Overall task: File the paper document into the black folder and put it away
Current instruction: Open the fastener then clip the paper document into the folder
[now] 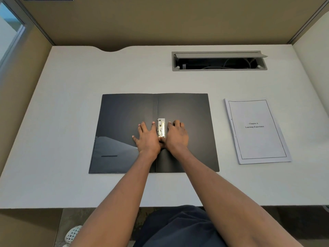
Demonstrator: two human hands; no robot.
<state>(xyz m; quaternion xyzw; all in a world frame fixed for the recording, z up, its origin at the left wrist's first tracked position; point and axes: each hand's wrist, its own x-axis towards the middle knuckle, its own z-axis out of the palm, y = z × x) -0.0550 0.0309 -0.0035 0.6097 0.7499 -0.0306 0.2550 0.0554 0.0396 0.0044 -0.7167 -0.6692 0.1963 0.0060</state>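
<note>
The black folder (188,111) lies open and flat in the middle of the white desk (71,104). A metal clip (161,128) runs along its spine. My left hand (148,138) rests flat on the left flap, fingers spread, just beside the clip. My right hand (176,135) lies flat on the right flap on the clip's other side. Both thumbs meet at the clip's near end; their grip is hidden. The paper document (256,131), a stapled white sheaf with a printed title, lies to the right of the folder, apart from it.
A grey cable tray (219,61) with its lid raised is set into the desk at the back right. Tan partition walls (160,20) close off the back and both sides. The left flap carries an inner pocket (110,154).
</note>
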